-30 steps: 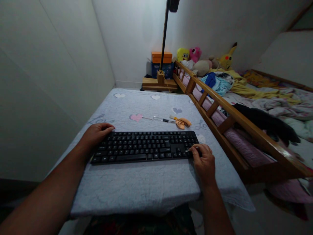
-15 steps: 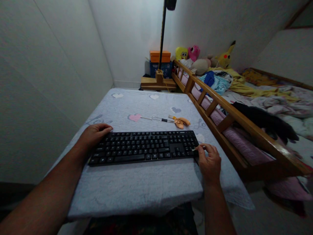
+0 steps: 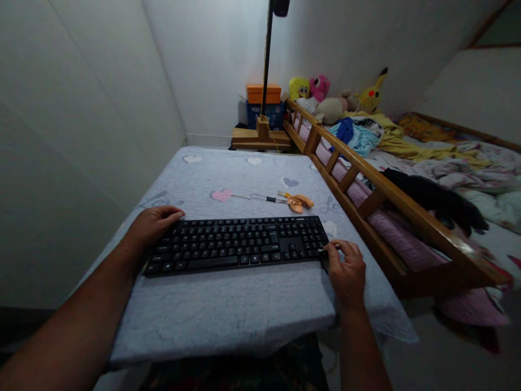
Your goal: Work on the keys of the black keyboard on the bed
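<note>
A black keyboard (image 3: 232,241) lies flat across the cloth-covered table (image 3: 228,304). My left hand (image 3: 153,225) grips its left end, thumb along the back corner. At the right end, my right hand (image 3: 345,266) pinches a thin cotton swab (image 3: 322,250), its pale tip at the number-pad keys; the rest is hidden by my fingers. Behind the keyboard lie a thin white stick (image 3: 241,196), a wire tool with a black grip (image 3: 271,199), a small brush (image 3: 284,194) and a crumpled orange cloth (image 3: 300,202).
A wooden bed rail (image 3: 358,179) runs along the table's right side, with bedding and plush toys beyond it. At the back, a black pole (image 3: 266,65) rises from a wooden base (image 3: 260,138) before an orange box (image 3: 263,93). A pale wall (image 3: 81,136) stands on the left.
The whole view has shifted slightly, so everything appears a little further left. Both hands keep nearly the same place on the keyboard, and the swab tip stays by the number pad.
</note>
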`<state>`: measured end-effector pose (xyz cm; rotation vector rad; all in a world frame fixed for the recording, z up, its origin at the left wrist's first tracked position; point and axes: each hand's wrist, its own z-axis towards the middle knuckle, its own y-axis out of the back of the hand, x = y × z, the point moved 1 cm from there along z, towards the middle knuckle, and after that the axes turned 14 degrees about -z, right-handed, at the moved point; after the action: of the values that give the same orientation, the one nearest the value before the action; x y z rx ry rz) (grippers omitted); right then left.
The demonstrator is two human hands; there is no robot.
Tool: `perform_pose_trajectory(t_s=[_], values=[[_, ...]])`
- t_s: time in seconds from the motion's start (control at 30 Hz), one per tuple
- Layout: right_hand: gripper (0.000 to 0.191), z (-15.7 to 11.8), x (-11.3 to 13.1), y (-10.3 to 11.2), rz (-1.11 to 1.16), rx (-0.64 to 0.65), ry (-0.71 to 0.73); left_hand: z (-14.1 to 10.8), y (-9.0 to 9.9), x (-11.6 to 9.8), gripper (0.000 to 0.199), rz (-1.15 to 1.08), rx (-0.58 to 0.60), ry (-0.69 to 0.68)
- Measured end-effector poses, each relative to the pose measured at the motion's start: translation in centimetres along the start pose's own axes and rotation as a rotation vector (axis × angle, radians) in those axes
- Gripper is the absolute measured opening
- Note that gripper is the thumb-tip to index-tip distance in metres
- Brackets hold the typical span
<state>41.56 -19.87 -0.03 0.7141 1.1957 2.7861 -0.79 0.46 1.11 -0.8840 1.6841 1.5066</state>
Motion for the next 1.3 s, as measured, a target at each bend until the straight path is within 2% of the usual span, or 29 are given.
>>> perform_pose_trajectory(t_s=[0.23,0.63,1.3], values=[[0.015,-0.6,-0.1,0.4,0.012,0.002,0.003,-0.2,0.0,-0.1,0.042,-0.02,-0.005,0.0],[0.017,-0.1,-0.3,-0.4,0.022,-0.017,0.013,0.1,0.0,0.4,0.048,0.008,-0.004,0.003],[0.014,-0.8,-0.1,0.5,0.009,-0.012,0.045,0.2,-0.1,0.7,0.046,-0.016,-0.015,0.006]])
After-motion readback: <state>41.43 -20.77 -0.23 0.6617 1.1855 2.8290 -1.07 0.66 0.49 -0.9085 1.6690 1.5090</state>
